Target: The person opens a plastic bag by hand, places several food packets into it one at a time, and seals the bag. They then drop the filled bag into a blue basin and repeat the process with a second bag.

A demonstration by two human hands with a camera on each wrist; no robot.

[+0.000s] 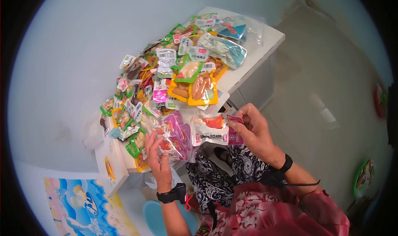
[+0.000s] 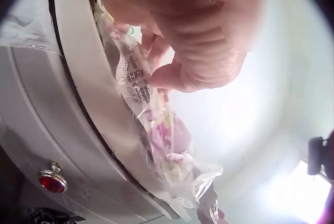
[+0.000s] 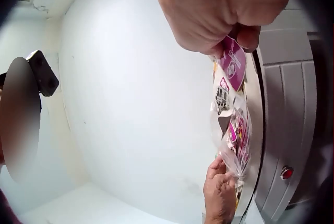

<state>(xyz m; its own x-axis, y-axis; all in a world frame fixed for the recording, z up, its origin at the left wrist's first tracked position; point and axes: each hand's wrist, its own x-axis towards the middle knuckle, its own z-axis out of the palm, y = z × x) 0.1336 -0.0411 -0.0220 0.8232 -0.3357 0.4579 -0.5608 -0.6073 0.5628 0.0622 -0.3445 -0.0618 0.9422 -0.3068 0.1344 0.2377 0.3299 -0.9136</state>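
My right hand [image 1: 257, 130] pinches the purple end of a white-and-purple snack packet [image 1: 211, 135] between thumb and fingers. The packet, printed with a reddish food picture, lies at the mouth of a clear plastic bag [image 1: 191, 153]. Several similar purple packets [image 1: 176, 144] are inside that bag. At the bag's other side, my left hand [image 1: 159, 163] holds the plastic with thumb and fingers. In the left wrist view, the thumb [image 2: 172, 78] lies against the bag's printed contents. The right wrist view shows the packet [image 3: 233, 67] hanging down toward the bag [image 3: 241, 156].
A big heap of mixed snack packets [image 1: 166, 62] covers the white tabletop [image 1: 259, 49]. Grey drawers with a red knob [image 2: 52, 182] stand below its edge. A blue tub [image 1: 151, 217] sits on the floor, and a green basket [image 1: 357, 186] stands far right.
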